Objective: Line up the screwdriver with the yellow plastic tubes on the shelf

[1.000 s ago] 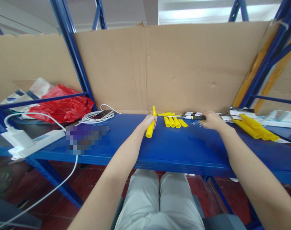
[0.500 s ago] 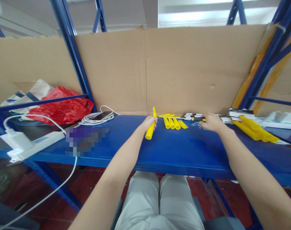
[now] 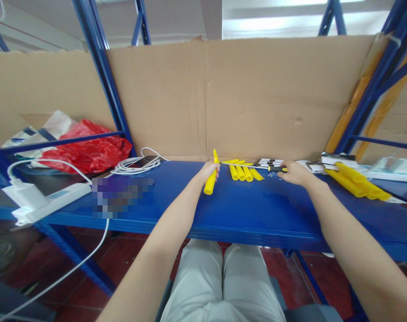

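Note:
My left hand (image 3: 208,170) is closed round a yellow plastic tube (image 3: 211,180), held tilted over the blue shelf (image 3: 243,210). My right hand (image 3: 294,172) grips the black-and-yellow handle of a screwdriver (image 3: 253,166). Its thin metal shaft points left towards the top of the held tube. Several more yellow tubes (image 3: 243,170) lie in a row on the shelf between my hands. Small screws (image 3: 272,175) lie scattered just left of my right hand.
A pile of longer yellow tubes (image 3: 358,182) and white boxes (image 3: 337,158) sit at the right. A phone with coiled white cable (image 3: 138,163), a red plastic bag (image 3: 86,150) and a white power strip (image 3: 45,201) lie at the left. Cardboard (image 3: 243,98) backs the shelf.
My right hand with the screwdriver has shifted slightly left, towards the held tube. My left hand and its tube stay almost where they were.

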{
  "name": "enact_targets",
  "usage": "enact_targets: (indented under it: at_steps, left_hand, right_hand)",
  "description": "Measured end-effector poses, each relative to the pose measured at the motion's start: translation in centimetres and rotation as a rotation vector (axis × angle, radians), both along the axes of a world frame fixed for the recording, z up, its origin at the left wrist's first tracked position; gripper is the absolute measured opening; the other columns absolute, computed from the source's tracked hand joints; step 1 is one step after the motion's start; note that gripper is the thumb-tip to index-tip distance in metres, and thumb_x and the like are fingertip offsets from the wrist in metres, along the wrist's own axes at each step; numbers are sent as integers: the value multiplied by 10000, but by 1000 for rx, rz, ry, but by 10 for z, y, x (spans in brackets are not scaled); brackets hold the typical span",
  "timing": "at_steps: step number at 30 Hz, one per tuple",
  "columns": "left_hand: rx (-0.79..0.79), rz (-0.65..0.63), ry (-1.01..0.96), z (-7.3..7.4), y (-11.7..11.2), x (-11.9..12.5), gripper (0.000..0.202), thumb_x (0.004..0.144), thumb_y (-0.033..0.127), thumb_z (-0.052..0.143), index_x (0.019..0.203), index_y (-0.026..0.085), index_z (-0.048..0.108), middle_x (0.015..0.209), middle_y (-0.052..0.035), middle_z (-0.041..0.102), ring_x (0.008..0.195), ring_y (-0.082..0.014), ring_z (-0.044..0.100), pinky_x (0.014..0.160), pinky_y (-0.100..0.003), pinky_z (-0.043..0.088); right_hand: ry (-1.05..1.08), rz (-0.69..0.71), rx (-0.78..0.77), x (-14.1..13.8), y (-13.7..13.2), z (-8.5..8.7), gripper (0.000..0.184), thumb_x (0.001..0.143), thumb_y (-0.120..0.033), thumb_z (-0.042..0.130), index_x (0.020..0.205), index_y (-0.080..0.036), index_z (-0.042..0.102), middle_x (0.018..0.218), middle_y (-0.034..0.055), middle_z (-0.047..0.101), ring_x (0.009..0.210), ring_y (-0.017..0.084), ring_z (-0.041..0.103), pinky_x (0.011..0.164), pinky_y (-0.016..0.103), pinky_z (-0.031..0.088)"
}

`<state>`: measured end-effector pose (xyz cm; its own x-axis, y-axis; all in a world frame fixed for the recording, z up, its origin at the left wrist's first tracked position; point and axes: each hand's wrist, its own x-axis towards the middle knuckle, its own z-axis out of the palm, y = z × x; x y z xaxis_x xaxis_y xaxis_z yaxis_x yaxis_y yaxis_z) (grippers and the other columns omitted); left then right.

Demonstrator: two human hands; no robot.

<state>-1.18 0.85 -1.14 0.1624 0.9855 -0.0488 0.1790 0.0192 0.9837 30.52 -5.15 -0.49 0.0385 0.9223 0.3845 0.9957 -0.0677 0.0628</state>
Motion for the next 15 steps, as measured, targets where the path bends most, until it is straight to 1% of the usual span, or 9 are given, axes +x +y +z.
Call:
enact_targets:
  at_steps: [2,3,4,6,8,10,12,15]
  left_hand:
    - [9,2,3,-1,1,0,171,688,57,504,796,189,520,414,72,420,351,-113,413,438,-216,386]
    - [12,6,8,-1,1,0,170,688,58,507,796,188,521,415,73,422,348,-111,411,442,-218,390]
    - [14,10,15,-1,1,0,168,690,57,508,794,189,521,415,73,425,345,-111,409,443,-220,392]
    - [14,10,27,0,0,0,165,697,54,498,786,192,513,412,71,428,340,-112,405,440,-222,390]
    - [13,1,40,1,-2,0,157,710,55,484,775,197,502,404,69,425,335,-114,404,431,-220,382]
    - [13,-5,54,2,-4,1,158,718,52,475,768,201,495,401,68,424,333,-113,405,428,-216,376]
    - [15,-6,68,3,-6,1,158,720,49,475,758,202,489,404,65,430,336,-113,410,428,-215,375]
    - [16,-2,77,3,-8,1,159,709,49,474,737,205,478,400,59,430,340,-116,412,423,-216,373]
  right_hand:
    - [-9,36,22,4,4,-3,254,804,-342,567,955,-184,696,1058,167,746,1042,318,679,837,351,498]
    - [-13,46,41,5,5,-4,239,796,-344,580,938,-190,695,1066,165,743,1050,316,675,847,350,498]
    - [-13,43,60,5,5,-5,240,786,-344,599,945,-190,690,1075,166,738,1052,316,673,850,350,497]
    - [4,-5,87,3,3,-5,292,770,-349,634,1005,-180,670,1074,174,730,1022,317,680,821,353,498]
    - [32,-84,91,1,-1,-5,370,769,-377,655,1075,-169,638,1023,176,733,952,320,692,760,356,494]
    - [49,-129,89,-1,-3,-4,428,776,-409,655,1125,-166,609,965,167,738,894,322,695,720,359,483]
    - [45,-126,83,-2,-4,-2,441,781,-401,639,1153,-166,600,944,160,741,893,328,693,731,370,476]
    - [42,-87,61,-1,-2,-2,409,780,-354,598,1142,-167,633,1002,165,738,985,346,679,791,399,477]
